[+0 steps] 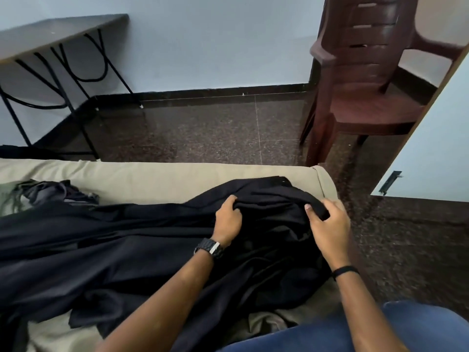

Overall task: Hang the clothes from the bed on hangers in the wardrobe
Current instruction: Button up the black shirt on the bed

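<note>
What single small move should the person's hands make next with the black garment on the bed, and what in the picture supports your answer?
Probably lift the black garment clear of the bed. Both the left hand and the right hand already grip bunched cloth at its near end, while the rest lies spread and crumpled on the mattress. No hanger shows in this view, so raising it seems the likely first step.

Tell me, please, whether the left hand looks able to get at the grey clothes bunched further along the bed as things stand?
Probably yes, once freed: the left hand grips the black garment; the grey clothes lie uncovered on the bed, nothing between.
</note>
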Motion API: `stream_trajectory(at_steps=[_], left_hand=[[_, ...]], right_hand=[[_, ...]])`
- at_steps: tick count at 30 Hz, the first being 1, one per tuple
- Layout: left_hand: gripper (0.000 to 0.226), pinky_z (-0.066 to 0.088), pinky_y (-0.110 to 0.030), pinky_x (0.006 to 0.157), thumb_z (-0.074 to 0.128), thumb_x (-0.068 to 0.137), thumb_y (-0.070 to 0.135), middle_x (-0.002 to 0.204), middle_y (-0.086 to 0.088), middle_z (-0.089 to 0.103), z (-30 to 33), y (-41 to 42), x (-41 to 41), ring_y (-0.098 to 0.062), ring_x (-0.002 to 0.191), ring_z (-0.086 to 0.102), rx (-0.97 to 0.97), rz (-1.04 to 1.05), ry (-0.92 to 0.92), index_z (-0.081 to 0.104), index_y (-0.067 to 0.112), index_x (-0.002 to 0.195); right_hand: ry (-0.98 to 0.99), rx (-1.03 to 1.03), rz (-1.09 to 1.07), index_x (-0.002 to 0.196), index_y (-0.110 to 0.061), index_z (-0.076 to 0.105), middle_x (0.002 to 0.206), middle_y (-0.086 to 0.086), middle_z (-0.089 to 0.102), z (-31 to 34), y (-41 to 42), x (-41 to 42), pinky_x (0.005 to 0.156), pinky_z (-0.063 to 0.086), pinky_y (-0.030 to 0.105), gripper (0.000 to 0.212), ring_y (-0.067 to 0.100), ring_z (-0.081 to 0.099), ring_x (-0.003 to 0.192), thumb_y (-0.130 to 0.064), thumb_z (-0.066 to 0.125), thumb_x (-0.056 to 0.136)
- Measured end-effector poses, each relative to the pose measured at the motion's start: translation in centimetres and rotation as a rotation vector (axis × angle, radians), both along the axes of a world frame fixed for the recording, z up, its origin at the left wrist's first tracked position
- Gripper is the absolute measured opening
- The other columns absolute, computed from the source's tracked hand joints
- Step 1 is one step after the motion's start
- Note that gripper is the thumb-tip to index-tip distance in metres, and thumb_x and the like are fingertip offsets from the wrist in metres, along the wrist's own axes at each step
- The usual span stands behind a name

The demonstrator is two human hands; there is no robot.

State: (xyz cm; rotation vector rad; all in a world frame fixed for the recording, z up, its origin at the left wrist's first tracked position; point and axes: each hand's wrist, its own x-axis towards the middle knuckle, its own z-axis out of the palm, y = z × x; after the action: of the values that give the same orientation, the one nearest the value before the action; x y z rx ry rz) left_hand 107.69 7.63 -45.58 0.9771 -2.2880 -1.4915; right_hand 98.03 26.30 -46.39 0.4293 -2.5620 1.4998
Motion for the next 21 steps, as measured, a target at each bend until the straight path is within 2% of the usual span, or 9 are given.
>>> stream_trajectory(at_steps=[3, 5, 8, 10, 13, 15, 18, 19, 21], left_hand=[[0.028, 0.048, -0.04, 0.096, 0.033, 0.096, -0.007, 0.106, -0.015, 0.064, 1.0, 2.2, -3.3, -0.027, 0.102, 0.06, 0.561, -0.025, 0.357, 0.058, 0.006, 0.101], [0.032, 0.051, -0.03, 0.091, 0.032, 0.095, -0.008, 0.104, -0.011, 0.067, 2.1, 4.1, -5.4, -0.021, 0.1, 0.063, 0.719, -0.118, 0.445, 0.059, 0.007, 0.104], [0.037, 0.047, -0.024, 0.086, 0.034, 0.09, -0.011, 0.099, -0.004, 0.064, 2.6, 6.9, -7.3, -0.013, 0.093, 0.059, 0.594, -0.349, 0.365, 0.058, 0.014, 0.102], [0.035, 0.045, -0.024, 0.089, 0.036, 0.091, -0.009, 0.105, -0.003, 0.061, 2.1, 7.6, -7.9, -0.011, 0.097, 0.057, 0.449, -0.515, 0.24, 0.055, 0.012, 0.112], [0.042, 0.046, -0.036, 0.101, 0.042, 0.092, 0.0, 0.123, -0.01, 0.059, 1.4, 6.5, -8.1, -0.021, 0.112, 0.057, 0.356, -0.623, -0.032, 0.047, 0.013, 0.132], [0.045, 0.05, -0.035, 0.091, 0.044, 0.09, 0.005, 0.119, -0.008, 0.061, 1.3, 5.3, -8.1, -0.023, 0.106, 0.059, 0.402, -0.602, -0.125, 0.047, 0.02, 0.132], [0.032, 0.048, -0.025, 0.068, 0.036, 0.097, 0.013, 0.1, -0.003, 0.065, 2.1, 3.2, -8.5, -0.015, 0.081, 0.061, 0.473, -0.374, 0.049, 0.052, 0.017, 0.124], [0.032, 0.049, -0.026, 0.069, 0.036, 0.098, 0.013, 0.099, -0.005, 0.065, 2.2, 2.4, -8.8, -0.016, 0.081, 0.062, 0.373, -0.284, 0.099, 0.053, 0.012, 0.125], [0.035, 0.048, -0.033, 0.089, 0.048, 0.096, 0.015, 0.117, -0.011, 0.059, 1.9, 0.6, -9.8, -0.023, 0.102, 0.059, -0.077, -0.256, 0.046, 0.052, 0.007, 0.13]], right_hand=[[-0.048, -0.08, 0.116, 0.093, -0.011, 0.063, 0.109, -0.012, 0.053, 0.6, 0.2, 0.2, 0.08, 0.034, 0.006, 0.014, -0.001, 0.05, 0.098, -0.019, 0.072, 0.085], [-0.112, -0.156, 0.218, 0.084, -0.009, 0.061, 0.1, -0.007, 0.059, 1.0, 0.4, 0.7, 0.078, 0.038, 0.007, 0.019, -0.004, 0.053, 0.092, -0.025, 0.072, 0.085], [-0.232, -0.265, 0.279, 0.065, -0.006, 0.047, 0.066, 0.009, 0.046, 1.2, 1.1, 1.0, 0.061, 0.036, 0.021, 0.045, 0.008, 0.046, 0.062, -0.041, 0.063, 0.088], [-0.33, -0.258, 0.218, 0.053, -0.016, 0.029, 0.051, -0.001, 0.028, 1.2, 2.0, 0.7, 0.05, 0.023, 0.023, 0.056, 0.008, 0.03, 0.048, -0.044, 0.061, 0.09], [-0.401, -0.086, 0.149, 0.049, -0.022, 0.026, 0.044, -0.008, 0.025, 0.7, 3.0, 0.1, 0.051, 0.018, 0.029, 0.058, 0.007, 0.027, 0.042, -0.037, 0.066, 0.088], [-0.391, 0.001, 0.128, 0.053, -0.02, 0.031, 0.048, -0.005, 0.033, 0.1, 3.2, -0.2, 0.052, 0.021, 0.032, 0.052, 0.009, 0.034, 0.047, -0.032, 0.07, 0.085], [-0.41, 0.064, 0.088, 0.077, -0.016, 0.044, 0.073, 0.001, 0.053, -0.1, 3.1, -0.4, 0.058, 0.035, 0.031, 0.034, 0.015, 0.052, 0.069, -0.033, 0.073, 0.081], [-0.445, 0.054, 0.086, 0.089, -0.017, 0.046, 0.083, 0.003, 0.056, -0.1, 3.1, -0.5, 0.063, 0.04, 0.032, 0.033, 0.017, 0.055, 0.077, -0.033, 0.073, 0.08], [-0.507, 0.01, 0.088, 0.114, -0.022, 0.044, 0.099, 0.003, 0.057, 0.0, 3.2, -0.7, 0.073, 0.047, 0.034, 0.046, 0.017, 0.058, 0.088, -0.034, 0.072, 0.081]])
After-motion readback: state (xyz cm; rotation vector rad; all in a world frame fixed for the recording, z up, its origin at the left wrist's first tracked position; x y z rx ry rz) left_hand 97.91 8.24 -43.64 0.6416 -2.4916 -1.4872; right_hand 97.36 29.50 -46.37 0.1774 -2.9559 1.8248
